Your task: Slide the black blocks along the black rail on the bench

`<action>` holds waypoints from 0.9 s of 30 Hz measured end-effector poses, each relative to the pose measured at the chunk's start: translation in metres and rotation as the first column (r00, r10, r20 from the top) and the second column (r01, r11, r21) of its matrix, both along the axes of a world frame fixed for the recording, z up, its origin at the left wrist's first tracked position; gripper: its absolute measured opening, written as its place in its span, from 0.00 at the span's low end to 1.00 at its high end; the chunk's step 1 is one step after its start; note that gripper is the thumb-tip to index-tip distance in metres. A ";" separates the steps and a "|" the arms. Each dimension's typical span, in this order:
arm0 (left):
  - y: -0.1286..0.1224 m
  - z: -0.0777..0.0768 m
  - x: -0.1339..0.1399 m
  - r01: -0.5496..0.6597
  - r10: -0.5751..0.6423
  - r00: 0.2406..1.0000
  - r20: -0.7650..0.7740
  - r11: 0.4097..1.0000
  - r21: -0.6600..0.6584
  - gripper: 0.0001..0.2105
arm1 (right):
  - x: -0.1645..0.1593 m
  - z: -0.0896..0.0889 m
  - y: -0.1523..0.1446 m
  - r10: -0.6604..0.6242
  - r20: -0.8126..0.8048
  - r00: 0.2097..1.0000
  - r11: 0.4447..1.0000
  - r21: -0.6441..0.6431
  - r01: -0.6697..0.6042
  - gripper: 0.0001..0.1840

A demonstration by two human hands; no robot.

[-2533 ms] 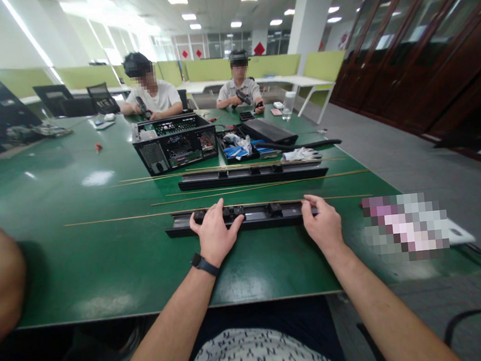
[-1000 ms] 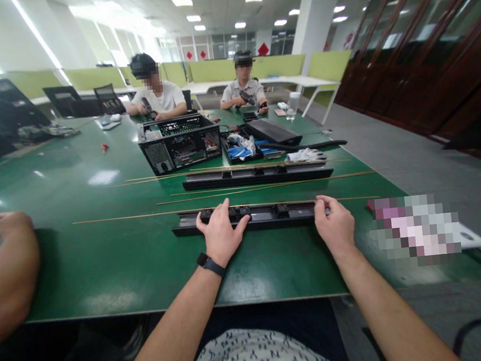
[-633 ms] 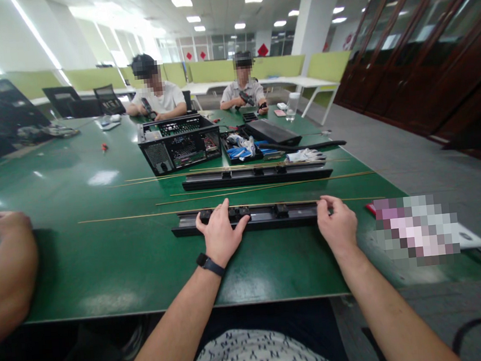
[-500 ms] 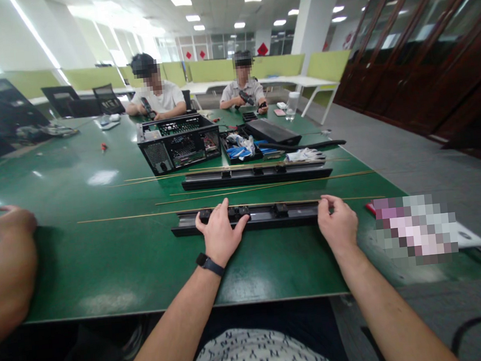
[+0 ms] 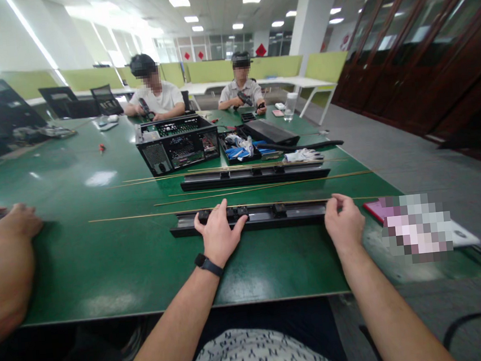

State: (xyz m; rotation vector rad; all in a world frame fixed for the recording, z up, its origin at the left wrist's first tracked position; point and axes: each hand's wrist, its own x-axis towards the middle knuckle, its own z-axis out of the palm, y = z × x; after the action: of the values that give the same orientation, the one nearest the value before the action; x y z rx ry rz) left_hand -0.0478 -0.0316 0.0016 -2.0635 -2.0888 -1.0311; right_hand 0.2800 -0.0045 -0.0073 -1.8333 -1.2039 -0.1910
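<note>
Across the green table before me lies a black rail with a metallic channel and small black blocks on it. My left hand, a dark watch on its wrist, grips the rail around the blocks left of its middle, thumb and fingers spread about them. A long thin brass-coloured rod runs along the rail's far side, past both its ends. At the rail's right end, my right hand pinches this rod between thumb and index finger. Whether the rod passes through the blocks is hidden.
A second black rail and more thin rods lie beyond. Further back are an open computer case, gloves and a dark box. A pink-and-white item lies right. Another person's hands are at left; two people sit opposite.
My right hand has moved a little to the right, and the rod's left end has slid right with it. My left hand stays on the rail. The neighbour's hands have come further into view.
</note>
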 end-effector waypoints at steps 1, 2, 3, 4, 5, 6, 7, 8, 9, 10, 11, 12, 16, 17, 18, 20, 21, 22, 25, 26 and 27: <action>0.000 0.000 0.000 0.001 -0.001 1.000 0.001 1.000 0.002 0.31 | -0.002 0.000 0.000 0.020 0.012 1.000 1.000 0.004 -0.020 0.26; 0.000 0.000 0.000 0.000 0.000 1.000 0.001 1.000 0.004 0.31 | -0.003 0.000 0.000 0.039 0.028 0.999 0.999 0.007 -0.039 0.26; 0.000 0.001 0.000 -0.002 0.002 1.000 -0.001 1.000 0.003 0.31 | -0.005 -0.001 0.000 0.056 0.044 0.997 0.998 0.010 -0.057 0.26; 0.000 0.001 0.001 -0.004 0.004 1.000 -0.002 1.000 0.001 0.31 | -0.006 -0.001 0.000 0.069 0.059 0.996 0.997 0.013 -0.070 0.25; 0.000 0.001 0.001 -0.007 0.007 1.000 -0.004 1.000 -0.001 0.31 | -0.007 -0.001 0.000 0.082 0.070 0.994 0.996 0.014 -0.083 0.25; 0.000 0.001 0.001 -0.007 0.007 1.000 -0.004 1.000 -0.002 0.31 | -0.008 -0.001 0.000 0.094 0.077 0.993 0.995 0.015 -0.096 0.25; 0.000 0.001 0.001 -0.005 0.005 1.000 -0.003 1.000 -0.003 0.32 | -0.008 -0.002 0.000 0.109 0.081 0.991 0.994 0.015 -0.110 0.25; 0.000 0.000 0.001 -0.004 0.004 1.000 0.000 1.000 -0.003 0.32 | -0.008 -0.002 0.000 0.128 0.083 0.988 0.991 0.014 -0.129 0.25; 0.000 0.000 0.000 -0.005 0.005 1.000 0.002 1.000 -0.002 0.31 | -0.009 -0.001 -0.001 0.149 0.086 0.985 0.989 0.013 -0.151 0.25; 0.000 0.000 0.000 -0.004 0.004 1.000 0.004 1.000 0.000 0.31 | -0.009 -0.001 -0.001 0.168 0.090 0.982 0.985 0.012 -0.170 0.24; 0.001 -0.001 0.000 -0.004 0.004 1.000 0.004 1.000 0.002 0.31 | -0.010 0.000 -0.002 0.183 0.094 0.979 0.983 0.010 -0.185 0.24; 0.001 -0.001 0.000 -0.002 0.002 1.000 0.002 1.000 0.006 0.31 | -0.010 0.000 -0.002 0.188 0.096 0.977 0.982 0.010 -0.190 0.24; 0.002 -0.003 -0.001 0.004 -0.004 1.000 -0.004 1.000 0.021 0.32 | -0.009 0.001 -0.002 0.139 0.070 0.988 0.990 0.006 -0.140 0.24; 0.002 -0.003 -0.001 0.002 -0.002 1.000 -0.005 1.000 0.018 0.32 | -0.008 0.001 -0.001 0.111 0.057 0.992 0.994 0.005 -0.112 0.24; 0.002 -0.003 0.000 -0.001 0.001 1.000 -0.007 1.000 0.013 0.32 | -0.006 0.000 0.000 0.078 0.043 0.996 0.997 0.004 -0.078 0.24; 0.002 -0.003 0.000 -0.009 0.009 1.000 -0.011 1.000 0.000 0.32 | -0.003 -0.001 0.001 0.004 0.012 1.000 1.000 0.005 -0.004 0.24; 0.002 -0.002 0.000 -0.011 0.011 1.000 -0.013 1.000 -0.005 0.32 | -0.001 -0.001 0.002 -0.027 -0.002 1.000 1.000 0.009 0.027 0.25; 0.001 -0.002 0.000 -0.010 0.010 1.000 -0.015 1.000 -0.009 0.32 | 0.000 -0.002 0.002 -0.049 -0.014 0.999 0.999 0.014 0.049 0.25; 0.001 -0.001 0.000 -0.003 0.003 1.000 -0.010 1.000 -0.009 0.32 | 0.000 -0.001 0.001 -0.053 -0.042 0.998 0.998 0.019 0.054 0.26; 0.001 -0.001 0.000 0.000 0.000 1.000 -0.006 1.000 -0.006 0.31 | 0.000 -0.001 0.001 -0.041 -0.048 0.998 0.999 0.012 0.042 0.26; 0.001 -0.001 0.000 0.001 -0.001 1.000 -0.004 1.000 -0.003 0.31 | -0.001 -0.001 0.000 -0.026 -0.050 0.998 1.000 0.000 0.026 0.26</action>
State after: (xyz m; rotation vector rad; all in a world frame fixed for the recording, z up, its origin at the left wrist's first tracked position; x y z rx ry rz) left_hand -0.0479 -0.0310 0.0007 -2.0668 -2.0885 -1.0245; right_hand 0.2788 -0.0045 -0.0080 -1.8433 -1.1461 -0.1595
